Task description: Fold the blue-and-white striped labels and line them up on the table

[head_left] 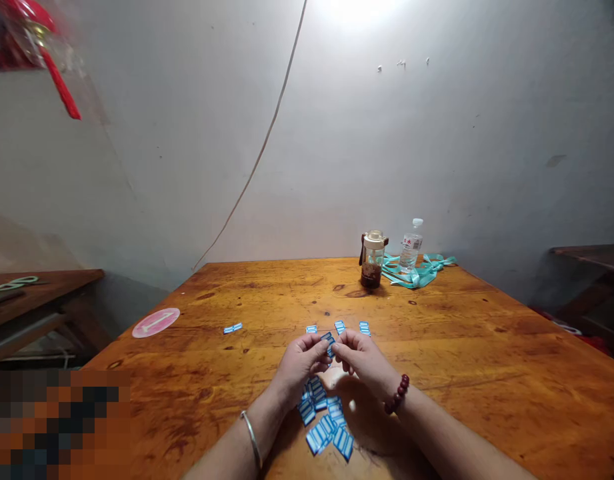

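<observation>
Over the middle of the table, my left hand pinches a small blue-and-white striped card between thumb and fingers. My right hand is closed in a pinch at the card's right edge, its fingertips meeting those of my left. Below the hands lies a loose pile of similar striped cards, partly overlapping and partly hidden by my left wrist. Just beyond my fingers, several single cards lie in a row, and a narrow blue-and-white piece is off to the left.
At the back right stand a lidded cup with dark contents and a clear water bottle, with turquoise ribbon around them. A pink oval sign lies at the table's left edge. Green-handled scissors rest on a side table.
</observation>
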Motion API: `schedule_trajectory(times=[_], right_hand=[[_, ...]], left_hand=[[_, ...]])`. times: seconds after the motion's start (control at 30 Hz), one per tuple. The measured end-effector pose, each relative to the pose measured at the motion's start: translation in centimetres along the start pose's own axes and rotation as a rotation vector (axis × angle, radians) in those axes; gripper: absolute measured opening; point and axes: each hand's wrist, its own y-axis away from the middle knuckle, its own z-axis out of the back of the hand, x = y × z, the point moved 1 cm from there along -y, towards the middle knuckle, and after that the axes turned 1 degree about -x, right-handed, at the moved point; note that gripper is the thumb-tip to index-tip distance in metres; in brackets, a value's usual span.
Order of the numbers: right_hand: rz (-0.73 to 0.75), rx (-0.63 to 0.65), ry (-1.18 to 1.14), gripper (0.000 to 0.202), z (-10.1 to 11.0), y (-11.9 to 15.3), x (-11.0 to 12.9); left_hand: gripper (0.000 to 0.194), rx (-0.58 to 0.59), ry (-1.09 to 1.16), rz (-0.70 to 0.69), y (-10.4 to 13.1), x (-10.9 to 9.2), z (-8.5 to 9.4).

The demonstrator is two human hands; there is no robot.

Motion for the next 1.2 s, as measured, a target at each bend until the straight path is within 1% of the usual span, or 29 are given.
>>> schedule_trajectory(times=[0.07,0.17,0.27,0.33,0.43,0.53,0.6,0.67,0.8,0.9,0.97,1.0,1.03,1.13,1.17,1.2], right_hand=[[0.017,0.004,-0.004,0.024,0.1,-0.1,0.0],[0.053,-0.001,0.1,0.024,0.5,-0.4,-0.6],[0.137,-0.015,0.398,0.016,0.9,-0.6,-1.6],[0.184,-0.013,0.62,0.011,0.6,-0.7,-2.1],[0.211,-0.052,0.872,0.011,-0.3,-0.8,-2.5],[0.181,-0.094,1.005,0.012,-1.2,-1.0,-2.6],[0.13,-0.098,1.003,0.009,-1.4,-1.3,-2.8],[0.094,-0.087,0.939,0.007,-1.1,-1.6,-3.1],[0.043,-0.025,0.699,0.009,0.4,-1.6,-3.5],[-0.055,0.086,0.507,0.006,1.8,-1.1,-3.2],[-0.13,0.213,0.486,0.004,2.5,-0.7,-2.8],[-0.14,0.247,0.517,0.003,2.7,-0.6,-2.6],[-0.125,0.253,0.567,0.003,2.9,-0.5,-2.3],[0.013,0.175,0.716,0.009,2.9,0.0,-1.2],[0.044,0.197,0.735,0.01,2.7,0.2,-0.8],[0.057,0.262,0.741,0.009,2.4,0.6,-0.4]], left_hand=[[0.025,-0.004,0.028,0.005,0.0,0.0,0.1],[0.024,-0.097,0.058,-0.052,-0.3,-0.5,1.0],[0.026,-0.231,0.117,-0.101,-0.7,-1.1,2.4],[0.027,-0.278,0.162,-0.109,-0.9,-1.4,3.0],[0.027,-0.28,0.163,-0.105,-1.0,-1.3,3.1],[0.026,-0.251,0.118,-0.118,-0.9,-1.2,2.6],[0.027,-0.237,0.092,-0.122,-0.8,-1.2,2.4],[0.027,-0.235,0.072,-0.122,-0.8,-1.2,2.4],[0.027,-0.256,0.044,-0.157,-0.9,-1.3,2.7],[0.028,-0.271,0.037,-0.191,-1.2,-1.2,3.1],[0.027,-0.277,0.033,-0.203,-1.3,-1.1,3.2],[0.027,-0.278,0.031,-0.208,-1.4,-1.1,3.3],[0.027,-0.278,0.026,-0.212,-1.4,-1.0,3.3],[0.029,-0.274,0.011,-0.223,-1.4,-1.0,3.3],[0.029,-0.275,0.005,-0.226,-1.5,-0.9,3.3],[0.029,-0.278,-0.002,-0.229,-1.5,-0.9,3.4]])
